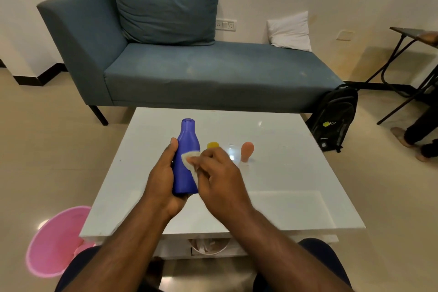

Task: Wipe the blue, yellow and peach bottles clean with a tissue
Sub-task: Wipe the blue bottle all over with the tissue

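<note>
Your left hand (166,173) wraps around the lower body of the blue bottle (186,156), thumb up along its left side and palm cupped under the base, so the bottle stands upright above the white table (296,197) and not on it. Lifting it this way frees the whole front face for wiping and lets you turn it as you go.

Your right hand (218,173) pinches the tissue (189,160) in curled fingers and presses it against the bottle's right side, about halfway up (only a small pale patch of tissue shows past your fingertips). The 2 hands work against each other: 1 steadies, the other rubs.

The yellow bottle (212,145) stands on the table just behind your right hand, mostly hidden by it, so only its top shows. The peach bottle (247,151) stands to its right, apart from it, within easy reach for later. By my judgement you are on bottle 1 of 3, with 2 untouched.

A pink bin (54,242) sits on the floor at your left, probably kept close for the used tissue. Beyond the table are a blue sofa (189,71) and a black backpack (334,121).
</note>
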Tool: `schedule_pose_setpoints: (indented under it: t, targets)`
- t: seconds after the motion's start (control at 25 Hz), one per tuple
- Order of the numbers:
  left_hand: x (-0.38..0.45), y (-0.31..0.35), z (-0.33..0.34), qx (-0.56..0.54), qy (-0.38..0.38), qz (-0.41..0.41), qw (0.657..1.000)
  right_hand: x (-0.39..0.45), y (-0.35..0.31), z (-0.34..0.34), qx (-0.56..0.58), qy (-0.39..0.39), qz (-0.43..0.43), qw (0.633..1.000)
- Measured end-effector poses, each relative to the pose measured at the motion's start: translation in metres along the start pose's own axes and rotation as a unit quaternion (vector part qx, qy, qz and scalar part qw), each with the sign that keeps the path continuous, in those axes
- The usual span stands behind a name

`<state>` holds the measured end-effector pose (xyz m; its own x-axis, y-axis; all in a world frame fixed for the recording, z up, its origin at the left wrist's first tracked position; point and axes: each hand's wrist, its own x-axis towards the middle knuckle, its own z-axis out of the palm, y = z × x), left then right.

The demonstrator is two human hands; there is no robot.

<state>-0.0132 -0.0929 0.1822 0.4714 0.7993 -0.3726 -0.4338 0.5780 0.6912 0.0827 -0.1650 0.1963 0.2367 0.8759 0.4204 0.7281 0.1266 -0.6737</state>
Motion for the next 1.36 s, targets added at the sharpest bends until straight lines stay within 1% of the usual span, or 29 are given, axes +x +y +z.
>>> schedule_pose_setpoints:
  t: [0.12, 0.2, 0.36, 0.44, 0.6, 0.68, 0.84, 1.04, 1.08, 1.16, 1.2, 1.28, 1.36]
  targets:
    - [-0.004, -0.007, 0.002, 0.018, -0.003, -0.001, 1.0, 0.032, 0.007, -0.008, -0.003, 0.052, 0.027, 0.998]
    - [-0.005, -0.006, 0.002, 0.012, 0.004, 0.006, 1.0, 0.033, 0.007, -0.005, -0.005, 0.064, 0.019, 0.998]
    - [0.0, 0.0, -0.004, -0.001, 0.018, 0.012, 1.0, -0.001, 0.0, 0.008, 0.02, 0.014, 0.013, 1.0]
    - [-0.001, -0.004, -0.004, 0.011, 0.017, 0.009, 1.0, 0.008, 0.005, 0.006, 0.027, 0.031, 0.014, 0.999]
    - [-0.005, -0.01, 0.002, 0.023, 0.017, 0.004, 1.0, 0.046, 0.01, -0.004, 0.002, 0.076, 0.025, 0.997]
    - [-0.005, -0.007, 0.0, 0.012, 0.017, 0.01, 1.0, 0.04, 0.008, 0.002, 0.012, 0.071, 0.022, 0.997]
    - [-0.003, 0.0, -0.007, -0.001, 0.02, 0.014, 1.0, 0.012, 0.004, 0.012, 0.029, 0.038, 0.013, 0.999]
    - [-0.009, -0.009, 0.0, 0.023, 0.002, 0.024, 0.999, 0.044, 0.012, 0.004, -0.028, 0.075, 0.013, 0.997]
    - [-0.009, -0.01, 0.001, 0.026, 0.0, 0.033, 0.999, 0.045, 0.012, 0.007, -0.027, 0.069, 0.014, 0.997]
    - [-0.007, -0.008, 0.0, 0.036, -0.003, 0.051, 0.998, 0.043, 0.01, 0.008, -0.005, 0.032, 0.029, 0.999]
    - [-0.006, -0.008, 0.0, 0.046, 0.0, 0.054, 0.997, 0.043, 0.01, 0.005, -0.018, 0.033, 0.016, 0.999]
    - [-0.005, -0.009, -0.001, 0.065, 0.001, 0.059, 0.996, 0.047, 0.012, 0.002, -0.065, 0.067, -0.029, 0.995]
    - [-0.005, -0.011, 0.0, 0.076, -0.006, 0.073, 0.994, 0.048, 0.007, 0.001, -0.052, 0.061, -0.017, 0.997]
